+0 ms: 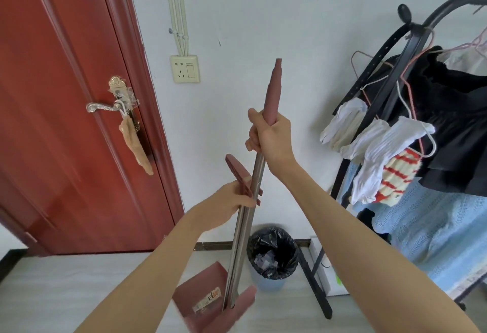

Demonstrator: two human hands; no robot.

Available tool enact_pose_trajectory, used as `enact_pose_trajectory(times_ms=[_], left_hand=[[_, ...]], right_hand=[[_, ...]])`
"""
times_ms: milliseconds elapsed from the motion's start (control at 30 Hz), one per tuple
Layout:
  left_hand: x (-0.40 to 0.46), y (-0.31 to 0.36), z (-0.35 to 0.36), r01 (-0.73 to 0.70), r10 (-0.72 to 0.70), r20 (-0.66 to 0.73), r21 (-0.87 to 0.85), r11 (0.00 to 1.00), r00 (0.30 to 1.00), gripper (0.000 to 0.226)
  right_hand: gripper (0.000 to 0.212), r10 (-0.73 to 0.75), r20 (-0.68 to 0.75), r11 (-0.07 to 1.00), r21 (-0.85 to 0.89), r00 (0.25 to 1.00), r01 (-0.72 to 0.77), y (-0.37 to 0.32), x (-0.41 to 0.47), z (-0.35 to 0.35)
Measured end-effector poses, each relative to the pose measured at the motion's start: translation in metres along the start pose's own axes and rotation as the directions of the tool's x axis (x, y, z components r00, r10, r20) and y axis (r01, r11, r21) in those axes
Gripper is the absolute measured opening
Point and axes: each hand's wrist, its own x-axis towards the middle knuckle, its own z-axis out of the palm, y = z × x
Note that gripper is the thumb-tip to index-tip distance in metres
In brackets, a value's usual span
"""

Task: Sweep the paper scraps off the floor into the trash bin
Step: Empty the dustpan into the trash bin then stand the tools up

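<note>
My right hand (271, 137) grips the broom handle (274, 90) at the base of its dusty-pink grip, above a steel shaft (257, 174). My left hand (232, 203) holds the dustpan's pink handle (237, 171) lower down, beside the same shaft. Both steel shafts run side by side down to the pink dustpan (203, 290) and broom head (237, 306), which hang blurred above the floor. A light-blue trash bin (271, 259) with a black liner stands against the wall just behind them, with scraps inside.
A red-brown door (66, 121) with a metal lever fills the left. A black clothes rack (411, 74) with dark clothes, white gloves and blue fabric stands at the right, one leg (316, 288) reaching the floor near the bin. A white box (326, 274) lies beneath it.
</note>
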Motion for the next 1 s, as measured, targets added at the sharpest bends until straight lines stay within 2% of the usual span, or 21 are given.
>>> enact_pose_trajectory(times_ms=[67, 100, 167, 233, 333, 400, 433, 500, 567, 667, 767, 833, 933, 1000], left_hand=[[0.000, -0.008, -0.012, 0.023, -0.056, -0.082, -0.362, 0.932, 0.995, 0.015], [0.003, -0.014, -0.019, 0.011, -0.090, -0.146, -0.474, 0.880, 0.985, 0.021], [0.007, -0.027, -0.034, -0.023, -0.156, -0.259, -0.575, 0.818, 0.953, 0.034], [0.018, -0.039, -0.055, -0.032, -0.232, -0.323, -0.641, 0.767, 0.917, 0.040], [0.036, -0.057, -0.089, -0.025, -0.408, -0.367, -0.768, 0.640, 0.836, 0.027], [0.051, -0.076, -0.109, -0.020, -0.531, -0.360, -0.840, 0.542, 0.767, 0.020], [0.057, -0.086, -0.115, 0.002, -0.576, -0.340, -0.860, 0.511, 0.743, 0.015], [0.068, -0.106, -0.127, 0.052, -0.635, -0.306, -0.875, 0.480, 0.710, 0.011], [0.077, -0.125, -0.142, 0.117, -0.680, -0.307, -0.857, 0.502, 0.665, 0.008], [0.093, -0.147, -0.165, 0.286, -0.715, -0.333, -0.750, 0.596, 0.615, 0.012], [0.116, -0.163, -0.186, 0.466, -0.699, -0.425, -0.532, 0.707, 0.575, 0.015], [0.133, -0.169, -0.195, 0.533, -0.688, -0.427, -0.436, 0.725, 0.587, 0.012], [0.156, -0.178, -0.203, 0.557, -0.704, -0.337, -0.439, 0.705, 0.625, 0.013], [0.163, -0.185, -0.205, 0.569, -0.703, -0.350, -0.417, 0.709, 0.619, 0.017]], right_hand=[[0.035, 0.039, 0.081, 0.999, -0.033, 0.996, -0.037, 0.014, 0.006, 0.003], [0.034, 0.052, 0.124, 0.997, -0.058, 0.991, -0.046, 0.021, 0.011, 0.007], [0.031, 0.081, 0.201, 0.990, -0.133, 0.976, -0.055, 0.037, 0.022, 0.016], [0.027, 0.113, 0.254, 0.956, -0.293, 0.960, -0.035, 0.053, 0.039, 0.022], [0.034, 0.216, 0.293, 0.755, -0.655, 0.931, 0.031, 0.075, 0.067, 0.019], [0.033, 0.307, 0.300, 0.623, -0.781, 0.903, 0.047, 0.097, 0.091, 0.019], [0.030, 0.351, 0.300, 0.595, -0.803, 0.887, 0.037, 0.109, 0.101, 0.019], [0.026, 0.434, 0.295, 0.571, -0.821, 0.851, -0.007, 0.136, 0.118, 0.024], [0.022, 0.483, 0.279, 0.552, -0.833, 0.830, -0.041, 0.163, 0.129, 0.030], [0.020, 0.502, 0.242, 0.531, -0.844, 0.830, -0.075, 0.197, 0.144, 0.035], [0.026, 0.507, 0.202, 0.543, -0.830, 0.838, -0.129, 0.230, 0.164, 0.041], [0.029, 0.512, 0.187, 0.541, -0.828, 0.838, -0.146, 0.250, 0.178, 0.044], [0.029, 0.498, 0.182, 0.548, -0.824, 0.848, -0.145, 0.277, 0.201, 0.051], [0.029, 0.484, 0.204, 0.569, -0.813, 0.851, -0.128, 0.287, 0.210, 0.057]])
